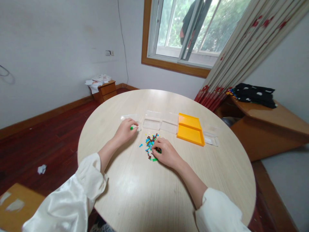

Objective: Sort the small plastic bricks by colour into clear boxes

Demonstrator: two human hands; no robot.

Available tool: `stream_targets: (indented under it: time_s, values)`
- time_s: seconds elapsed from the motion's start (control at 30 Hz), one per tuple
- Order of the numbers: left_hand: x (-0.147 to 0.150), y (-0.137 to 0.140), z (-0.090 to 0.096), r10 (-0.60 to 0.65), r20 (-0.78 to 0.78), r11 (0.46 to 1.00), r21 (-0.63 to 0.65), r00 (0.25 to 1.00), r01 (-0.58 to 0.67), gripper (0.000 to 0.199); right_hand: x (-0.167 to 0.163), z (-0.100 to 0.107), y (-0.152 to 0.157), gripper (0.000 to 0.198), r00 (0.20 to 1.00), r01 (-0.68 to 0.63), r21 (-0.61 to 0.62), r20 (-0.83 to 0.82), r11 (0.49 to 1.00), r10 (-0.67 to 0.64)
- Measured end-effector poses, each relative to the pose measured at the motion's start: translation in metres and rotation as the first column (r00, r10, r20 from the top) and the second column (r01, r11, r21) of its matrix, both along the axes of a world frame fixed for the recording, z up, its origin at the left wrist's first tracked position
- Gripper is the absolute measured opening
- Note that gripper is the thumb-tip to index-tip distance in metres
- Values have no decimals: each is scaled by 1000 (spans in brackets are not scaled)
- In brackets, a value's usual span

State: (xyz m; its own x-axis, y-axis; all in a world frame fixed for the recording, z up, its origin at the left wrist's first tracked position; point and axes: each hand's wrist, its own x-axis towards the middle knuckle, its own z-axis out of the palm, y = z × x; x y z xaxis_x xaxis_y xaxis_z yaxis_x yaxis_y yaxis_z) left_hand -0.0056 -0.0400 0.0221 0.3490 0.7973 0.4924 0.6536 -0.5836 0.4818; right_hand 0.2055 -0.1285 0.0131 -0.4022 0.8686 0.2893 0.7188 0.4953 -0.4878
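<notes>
My left hand is over a clear plastic box on the table's left side, with its fingers curled. A bit of green shows between its thumb and index finger; I cannot tell if it is gripped or lies in the box. At the right edge of a pile of small toy bricks, my right hand has thumb and fingers drawn together; anything between them is hidden. The pile mixes blue, brown, green, yellow and white pieces. A green brick lies just below the right fingertips.
Beyond the pile stand two clear boxes with raised lids. To their right lie an open yellow case and another clear box. All rest on the round table. A wooden cabinet stands at the right.
</notes>
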Motion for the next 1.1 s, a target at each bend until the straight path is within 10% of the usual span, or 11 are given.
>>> stream_targets:
  time_s: [0.3,1.1]
  values:
    - [18,-22,0,-493,-16,852,-211,870,479,13,-7,-1,1,8,998,46,4,32,999,-46]
    - [20,-23,-5,-535,-129,830,-264,835,492,8,-9,-2,1,12,1000,14,28,7,1000,-14]
